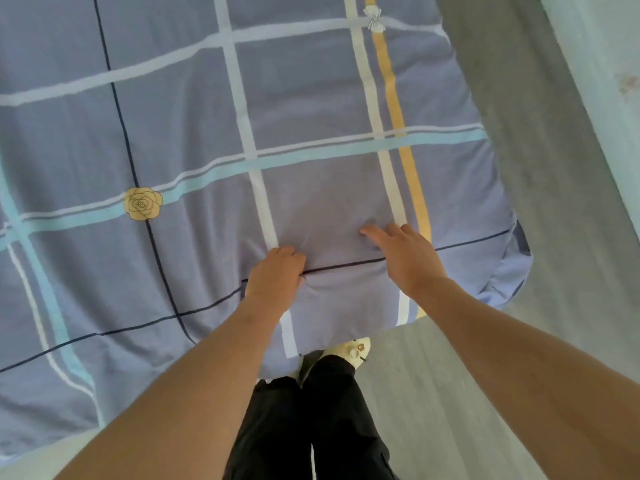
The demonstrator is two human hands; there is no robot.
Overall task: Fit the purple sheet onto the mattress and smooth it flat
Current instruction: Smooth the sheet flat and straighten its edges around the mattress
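One purple sheet takes two hands: the left hand grasps a fold, the right hand presses down with straight fingers.

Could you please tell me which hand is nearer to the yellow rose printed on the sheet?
Left. The left hand, gripping the purple sheet, lies right of the yellow rose, lower in view; the right hand presses farther right, beside the yellow stripe.
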